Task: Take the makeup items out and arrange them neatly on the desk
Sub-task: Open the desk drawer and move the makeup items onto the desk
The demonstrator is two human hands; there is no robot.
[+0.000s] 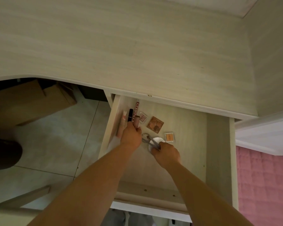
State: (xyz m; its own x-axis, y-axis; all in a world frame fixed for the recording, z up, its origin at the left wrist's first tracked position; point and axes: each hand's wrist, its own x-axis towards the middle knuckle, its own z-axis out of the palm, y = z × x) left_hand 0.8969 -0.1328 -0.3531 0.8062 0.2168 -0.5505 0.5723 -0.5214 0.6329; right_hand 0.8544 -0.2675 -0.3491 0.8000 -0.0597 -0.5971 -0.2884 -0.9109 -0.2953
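Currently both hands are down in the open drawer (pixel 219 144) under the desk (pixel 137 46); gathering step, nothing yet on the desktop.

Left hand (pixel 131 136): fingers curled round a pinkish lipstick tube (pixel 136 121), which sticks up out of the fist. Close by, against the drawer's left wall, lie a pale tube with a bunny cap (pixel 122 123), a black tube (pixel 130 115) and a long red pen-like stick (pixel 136 108) with lettering.

Right hand (pixel 167 154): fingers closed on the handles of a metal eyelash curler (pixel 148 139), which lies across a round white compact (pixel 157 141). Whether the compact is gripped too cannot be told.

Loose on the drawer floor: a small pink eyeshadow square (pixel 143 117), a brown four-pan palette (pixel 155 125), an orange blush square (pixel 170 136). All apart from one another.

Judgement: early in the task; most items remain in the drawer. Next move calls for lifting both hands clear of the drawer front and setting the lipstick and curler side by side on the desktop, then coming back for the flat pieces. The curler could snag the compact on the lift.
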